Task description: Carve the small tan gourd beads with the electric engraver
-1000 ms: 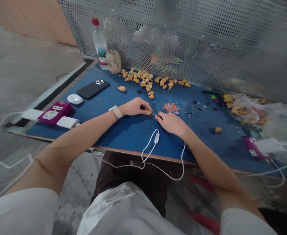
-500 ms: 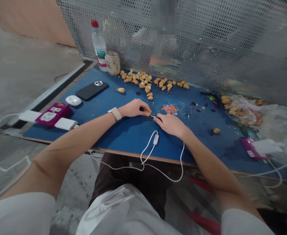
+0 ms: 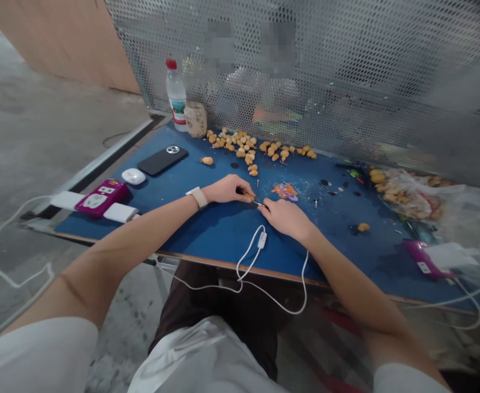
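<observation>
My left hand (image 3: 229, 189), a pale band on its wrist, is closed over the blue table. Its fingertips pinch a small yellow-tan gourd (image 3: 247, 197), mostly hidden by the fingers. Close by on the right, my right hand (image 3: 286, 217) is closed around a slim tool with a thin metal tip (image 3: 258, 203). That tip points left at the gourd; whether they touch I cannot tell. A white cord with an inline switch (image 3: 262, 240) loops below the hands and passes under my right forearm. Beyond them lies a pile of orange and purple scraps (image 3: 286, 191).
Many small gourds (image 3: 244, 143) line the back edge by a mesh panel (image 3: 330, 109). At left are a bottle (image 3: 177, 101), a jar (image 3: 196, 119), a phone (image 3: 163, 160), a white case (image 3: 133, 176) and a purple power strip (image 3: 103, 197). A plastic bag (image 3: 432, 199) sits right.
The whole view has shifted, so the table sits slightly lower in the picture. My hands keep nearly the same pose, with the gourd and metal tip still close together.
</observation>
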The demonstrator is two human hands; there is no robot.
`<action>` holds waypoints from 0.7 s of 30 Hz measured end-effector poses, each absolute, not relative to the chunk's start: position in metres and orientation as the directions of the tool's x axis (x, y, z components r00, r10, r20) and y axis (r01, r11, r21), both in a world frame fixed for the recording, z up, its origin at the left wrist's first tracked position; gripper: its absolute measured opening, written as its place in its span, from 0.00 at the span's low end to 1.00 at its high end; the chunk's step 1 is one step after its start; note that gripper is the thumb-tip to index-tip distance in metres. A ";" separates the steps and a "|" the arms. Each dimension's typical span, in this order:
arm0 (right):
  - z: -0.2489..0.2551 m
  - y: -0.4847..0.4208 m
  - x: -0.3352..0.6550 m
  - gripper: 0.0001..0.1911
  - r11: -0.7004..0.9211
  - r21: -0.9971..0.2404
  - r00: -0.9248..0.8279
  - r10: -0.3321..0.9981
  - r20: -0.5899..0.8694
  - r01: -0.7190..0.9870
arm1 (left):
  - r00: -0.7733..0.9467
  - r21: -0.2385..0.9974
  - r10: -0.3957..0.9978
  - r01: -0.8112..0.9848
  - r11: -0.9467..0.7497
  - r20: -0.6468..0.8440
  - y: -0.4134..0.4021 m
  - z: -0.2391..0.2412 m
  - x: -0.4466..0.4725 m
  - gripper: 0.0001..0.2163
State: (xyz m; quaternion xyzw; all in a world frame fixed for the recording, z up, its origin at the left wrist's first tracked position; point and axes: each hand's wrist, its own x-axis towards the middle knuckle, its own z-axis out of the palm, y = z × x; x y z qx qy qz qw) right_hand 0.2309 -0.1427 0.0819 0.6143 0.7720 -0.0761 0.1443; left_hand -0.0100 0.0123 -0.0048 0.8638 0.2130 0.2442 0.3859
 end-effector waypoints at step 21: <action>0.079 -0.136 0.242 0.23 0.284 -0.011 -0.274 0.913 -0.302 0.959 | 0.766 0.768 0.590 0.210 -0.605 0.256 0.006 -0.002 -0.008 0.09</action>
